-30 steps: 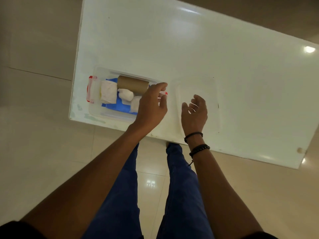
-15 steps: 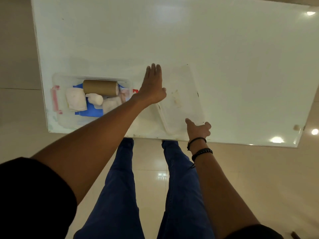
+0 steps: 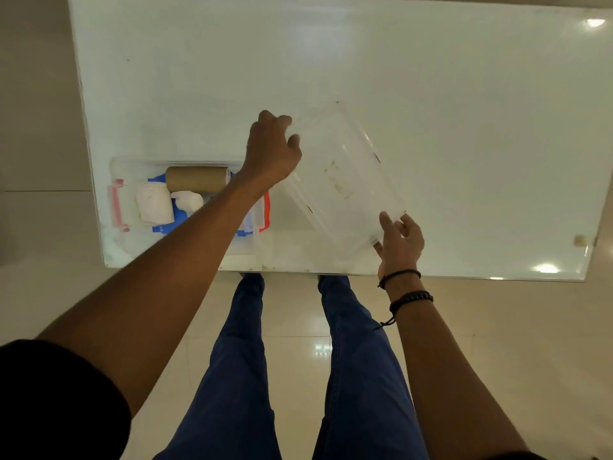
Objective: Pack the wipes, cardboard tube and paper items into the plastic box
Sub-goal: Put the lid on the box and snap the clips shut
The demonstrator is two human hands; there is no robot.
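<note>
Clear lid (image 3: 341, 180) in both hands, faint edges

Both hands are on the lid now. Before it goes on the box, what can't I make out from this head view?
- Right end of the plastic box: the left forearm covers it.
- Wipes pack: only blue patches show under the paper items and cardboard tube.
- Left hand fingertips: hidden behind the clear lid.
- Lid marks: too faint to read.

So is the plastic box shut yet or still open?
Open. The clear lid is off, held by both hands right of the box; the cardboard tube lies uncovered.
</note>
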